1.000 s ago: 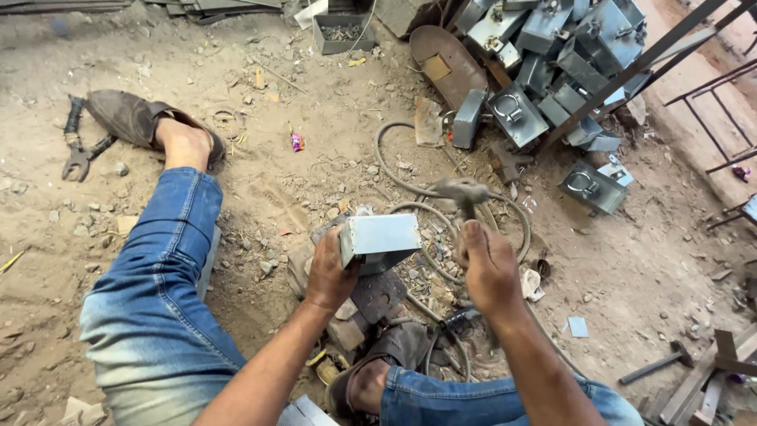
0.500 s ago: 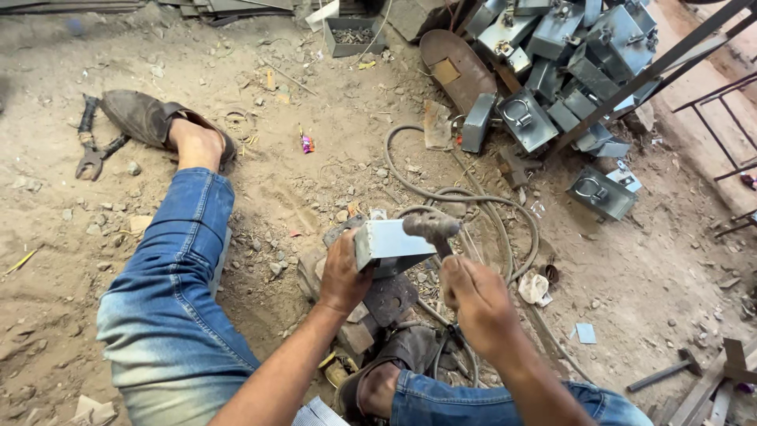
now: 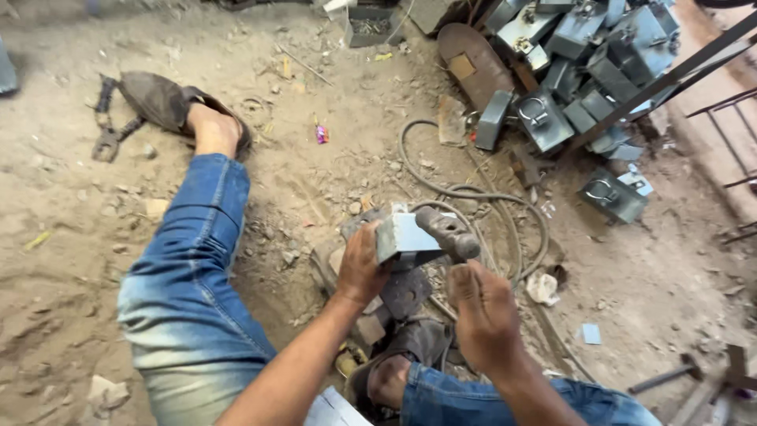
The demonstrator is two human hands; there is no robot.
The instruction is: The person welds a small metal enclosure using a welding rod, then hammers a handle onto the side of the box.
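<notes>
Seated on a dirt floor point(image 3: 95, 260), legs in blue jeans point(image 3: 189, 284) spread to either side. Left foot in a brown sandal point(image 3: 169, 102) stretched out to the upper left; black pliers point(image 3: 110, 130) lying just beside that sandal.

Left hand point(image 3: 359, 268) closed around the left side of a small grey metal box point(image 3: 406, 237), fingers wrapped over its near edge, thumb on top. Box held tilted, resting on a dark block of scrap point(image 3: 406, 292) between the legs, near the middle of the view.

Right hand point(image 3: 485, 315) clenched in a fist around a handle, hidden inside the grip. Hammer head point(image 3: 448, 231) dark and rusty, lying against the right end of the box, touching or nearly so; exact contact hard to tell.

Behind the box: a grey hose point(image 3: 441, 185) looping across the dirt toward the upper middle and curving round to the right. White scrap of crumpled material point(image 3: 542, 288) on the ground just right of the hammer hand.

Upper right: heap of similar grey metal boxes point(image 3: 583, 71), several with a ring-shaped handle on the face, piled against a slanting metal bar point(image 3: 670, 79). One more such box point(image 3: 611, 193) lying apart, below the heap. Rusty oval plate point(image 3: 473, 63) leaning left of the heap.

Small pink wrapper point(image 3: 322, 134) on the dirt, well apart from the hands. Second hammer point(image 3: 662, 379) lying at lower right.
</notes>
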